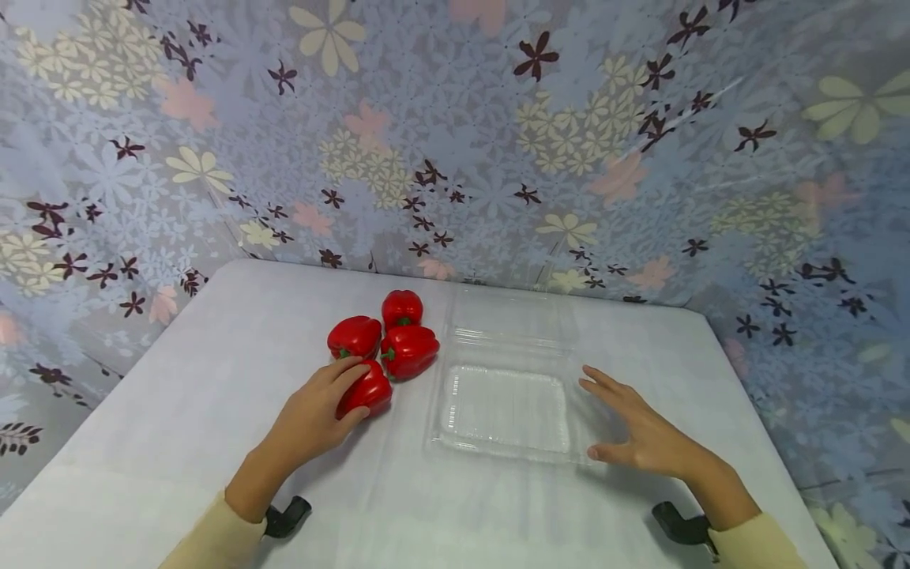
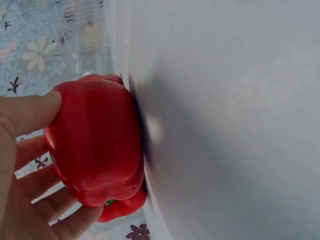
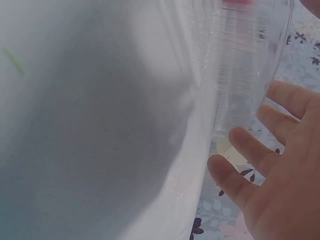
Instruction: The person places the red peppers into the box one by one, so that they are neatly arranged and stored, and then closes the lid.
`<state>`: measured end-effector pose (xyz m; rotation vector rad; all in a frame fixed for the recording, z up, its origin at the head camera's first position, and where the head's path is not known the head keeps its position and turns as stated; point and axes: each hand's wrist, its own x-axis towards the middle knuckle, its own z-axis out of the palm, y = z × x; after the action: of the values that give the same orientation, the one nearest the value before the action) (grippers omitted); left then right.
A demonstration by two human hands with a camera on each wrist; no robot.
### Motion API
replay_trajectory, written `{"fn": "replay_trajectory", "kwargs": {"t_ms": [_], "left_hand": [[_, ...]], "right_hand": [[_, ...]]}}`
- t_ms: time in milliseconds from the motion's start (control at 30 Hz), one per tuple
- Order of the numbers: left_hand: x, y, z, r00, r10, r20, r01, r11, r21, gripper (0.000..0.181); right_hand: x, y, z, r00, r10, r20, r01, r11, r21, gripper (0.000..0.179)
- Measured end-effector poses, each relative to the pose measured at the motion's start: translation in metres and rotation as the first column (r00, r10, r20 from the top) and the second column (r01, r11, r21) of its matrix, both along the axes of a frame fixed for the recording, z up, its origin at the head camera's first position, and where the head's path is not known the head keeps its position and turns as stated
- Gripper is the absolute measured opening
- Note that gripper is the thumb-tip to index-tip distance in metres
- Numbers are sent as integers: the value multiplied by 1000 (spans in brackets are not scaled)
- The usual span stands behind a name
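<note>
1. The gripped red pepper (image 1: pixel 374 389), left of the clear container (image 1: pixel 508 409), is partly covered by the left hand (image 1: pixel 320 409), its thumb and fingers curled round it.
2. Three other peppers (image 1: pixel 412 350) cluster left of the container, partly overlapping.
3. The container's transparent rim blurs into the white table (image 1: pixel 455 514).
4. The right hand (image 1: pixel 636 435), fingers spread wide, is right of the container; contact cannot be told.

2 cream sleeves (image 1: pixel 216 539) and 2 curved black wrist cameras (image 1: pixel 288 518).

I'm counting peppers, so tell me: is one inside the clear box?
No, all four red peppers are outside, left of the clear box.
</note>
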<state>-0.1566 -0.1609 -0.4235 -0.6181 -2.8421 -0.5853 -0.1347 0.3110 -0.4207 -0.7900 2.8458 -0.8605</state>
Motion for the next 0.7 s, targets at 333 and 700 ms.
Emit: {"fn": "replay_trajectory", "kwargs": {"t_ms": [333,700], "left_hand": [[2,4,5,997,33,64,-31,999,-20,78],[3,3,2,991,44,128,-41,999,-31,80]], "right_hand": [[3,1,2,999,-13,49,14,1000,-22,89],[2,0,3,998,-9,62,9,1000,-4,89]]}}
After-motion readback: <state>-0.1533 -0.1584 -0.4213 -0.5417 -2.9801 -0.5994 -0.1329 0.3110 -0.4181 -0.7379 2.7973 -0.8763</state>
